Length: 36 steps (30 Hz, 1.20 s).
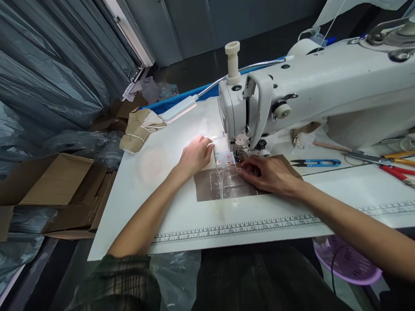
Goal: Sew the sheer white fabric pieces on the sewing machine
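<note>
A brown flat piece (210, 186) with a clear plastic strip lies on the white sewing table (155, 181), its far end under the needle area of the white sewing machine (324, 86). My left hand (194, 156) rests to the left of the presser foot, fingertips pinching a thin clear edge (216, 138) of the plastic. My right hand (269, 174) lies flat on the brown piece's right side, fingertips pressing it down just in front of the needle. A small clear tab with red marks (224, 158) sits between both hands.
Blue-handled thread snips (316, 163), red and yellow-handled tools (394, 166) lie right of the machine. A bundle of tan pieces (138, 128) sits at the table's far left. Cardboard boxes (55, 181) stand on the floor left; a purple basket (346, 261) hangs lower right.
</note>
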### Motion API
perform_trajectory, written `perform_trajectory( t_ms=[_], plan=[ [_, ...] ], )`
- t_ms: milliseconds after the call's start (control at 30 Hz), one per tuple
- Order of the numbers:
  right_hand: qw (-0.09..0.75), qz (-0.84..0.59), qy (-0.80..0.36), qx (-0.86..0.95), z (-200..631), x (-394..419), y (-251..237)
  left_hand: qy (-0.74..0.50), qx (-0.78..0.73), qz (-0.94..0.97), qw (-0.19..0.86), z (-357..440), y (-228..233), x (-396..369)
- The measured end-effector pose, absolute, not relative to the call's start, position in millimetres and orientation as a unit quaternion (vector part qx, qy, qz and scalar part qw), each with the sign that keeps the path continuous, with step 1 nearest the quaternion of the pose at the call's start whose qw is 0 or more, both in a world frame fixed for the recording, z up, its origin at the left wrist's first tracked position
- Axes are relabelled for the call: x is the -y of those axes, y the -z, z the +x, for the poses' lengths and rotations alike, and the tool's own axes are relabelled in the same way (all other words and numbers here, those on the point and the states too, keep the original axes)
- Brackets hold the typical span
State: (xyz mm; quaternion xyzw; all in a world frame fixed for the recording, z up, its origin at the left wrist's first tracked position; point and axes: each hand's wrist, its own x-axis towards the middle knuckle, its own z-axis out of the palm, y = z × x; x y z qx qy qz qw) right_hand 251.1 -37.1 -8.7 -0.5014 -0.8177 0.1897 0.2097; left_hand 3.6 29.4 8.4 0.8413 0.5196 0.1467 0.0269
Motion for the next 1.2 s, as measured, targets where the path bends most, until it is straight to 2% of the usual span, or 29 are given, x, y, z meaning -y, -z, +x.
perform_trajectory(
  t_ms=[133, 233, 367, 533, 633, 833, 900, 1067, 1200],
  plan=[
    [0.194, -0.501, -0.137, 0.832, 249.2, 33.5, 20.6, -0.154, -0.424, 0.890, 0.069, 10.8, 11.6, -75.4],
    [0.188, -0.509, -0.129, 0.830, 247.7, 31.1, 25.7, -0.222, -0.406, 0.883, 0.072, 9.2, 15.2, -81.6],
    [0.183, -0.510, -0.133, 0.830, 247.4, 31.7, 25.3, -0.289, -0.401, 0.868, 0.046, 5.3, 2.9, -57.3],
    [0.178, -0.501, -0.146, 0.834, 247.7, 34.4, 21.5, -0.288, -0.369, 0.880, 0.079, 5.8, -14.7, -3.3],
    [0.168, -0.485, -0.138, 0.847, 247.3, 35.7, 21.3, -0.294, -0.456, 0.837, 0.070, 11.7, -19.8, 33.4],
    [0.149, -0.505, -0.124, 0.841, 243.3, 38.4, 19.4, -0.167, -0.593, 0.768, 0.172, 30.2, -12.7, 64.0],
    [0.142, -0.519, -0.117, 0.835, 241.5, 39.3, 16.7, -0.179, -0.599, 0.747, 0.226, 29.3, -9.2, 55.0],
    [0.129, -0.543, -0.126, 0.820, 237.8, 39.6, 9.0, -0.274, -0.577, 0.605, 0.476, 13.2, -7.3, 27.0],
    [0.124, -0.548, -0.137, 0.816, 236.6, 39.3, 6.1, -0.316, -0.565, 0.533, 0.544, 3.6, -8.4, 24.1]
  ],
)
